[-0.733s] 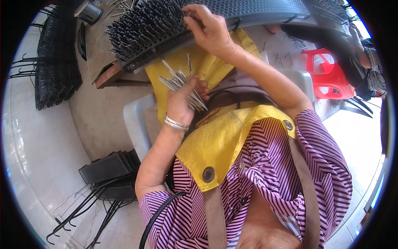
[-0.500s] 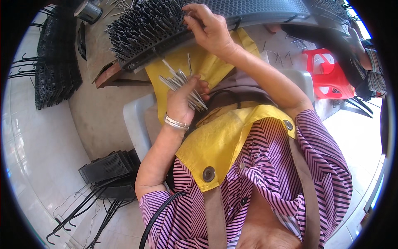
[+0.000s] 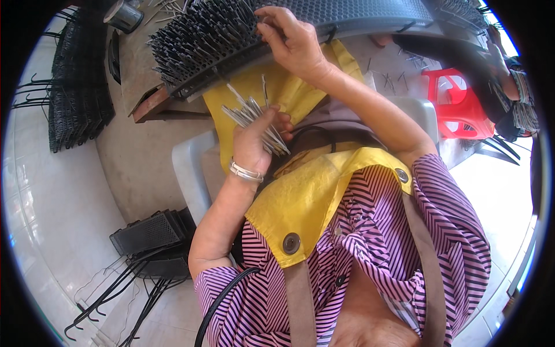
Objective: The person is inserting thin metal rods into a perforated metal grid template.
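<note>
My left hand (image 3: 257, 136) is closed round a bundle of thin silvery metal rods (image 3: 245, 110), which fan out above the thumb and poke out below the fingers. It rests over my lap, in front of the yellow apron (image 3: 306, 202). Farther away, my right hand (image 3: 289, 37) reaches to a dark perforated rack (image 3: 370, 16). Its fingers are bent and the thumb and forefinger pinch at the edge of a dense block of upright rods (image 3: 202, 43) standing in the holes. What lies between those fingertips is too small to make out.
A metal can (image 3: 124, 16) stands on the table at the far left, near loose rods. Stacked black perforated racks with hooks (image 3: 81, 87) line the left side; more black racks (image 3: 153, 234) lie lower left. A red plastic stool (image 3: 459, 107) and another person's arm (image 3: 506, 81) are at right.
</note>
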`<state>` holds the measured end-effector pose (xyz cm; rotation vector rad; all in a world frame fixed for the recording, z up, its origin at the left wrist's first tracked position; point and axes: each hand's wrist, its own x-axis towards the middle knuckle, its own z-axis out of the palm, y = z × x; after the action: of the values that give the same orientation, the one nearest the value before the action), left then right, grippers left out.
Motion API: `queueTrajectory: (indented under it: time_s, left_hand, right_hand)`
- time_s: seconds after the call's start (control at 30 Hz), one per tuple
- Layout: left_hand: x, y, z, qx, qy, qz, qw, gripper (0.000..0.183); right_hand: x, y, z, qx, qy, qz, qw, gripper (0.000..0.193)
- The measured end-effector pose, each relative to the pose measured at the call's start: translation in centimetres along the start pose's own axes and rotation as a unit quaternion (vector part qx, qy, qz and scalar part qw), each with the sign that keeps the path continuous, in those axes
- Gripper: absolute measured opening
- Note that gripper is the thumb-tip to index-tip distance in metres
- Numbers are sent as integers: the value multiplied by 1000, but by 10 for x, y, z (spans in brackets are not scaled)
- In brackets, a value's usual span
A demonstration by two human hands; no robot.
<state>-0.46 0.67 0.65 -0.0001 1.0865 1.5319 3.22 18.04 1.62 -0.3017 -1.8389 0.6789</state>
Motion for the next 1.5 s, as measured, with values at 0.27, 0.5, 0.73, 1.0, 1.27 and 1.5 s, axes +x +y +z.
queueTrajectory:
  time_s: [0.27, 0.5, 0.73, 1.0, 1.27, 1.5]
  left_hand:
    - [0, -1, -2, -5, -6, -2, 1000, 21]
    - [0, 1, -2, -3, -3, -12, 1000, 21]
    - [-2, 1, -1, 1, -4, -11, 1000, 22]
    - [0, 0, 0, -8, -16, -15, 1000, 20]
    - [-1, -1, 1, 35, -69, 38, 996, 21]
    - [-3, 1, 2, 35, -107, 44, 993, 26]
  right_hand:
    - [5, -1, -1, 46, -45, 76, 995, 13]
    - [23, 3, -1, -1, -39, -89, 995, 17]
    - [33, 1, 5, -72, -155, -111, 979, 26]
    - [36, -12, -2, -180, -295, -45, 937, 19]
    - [-9, -53, -35, 146, -350, 344, 859, 14]
    - [-15, -50, -40, 249, -237, 436, 832, 11]
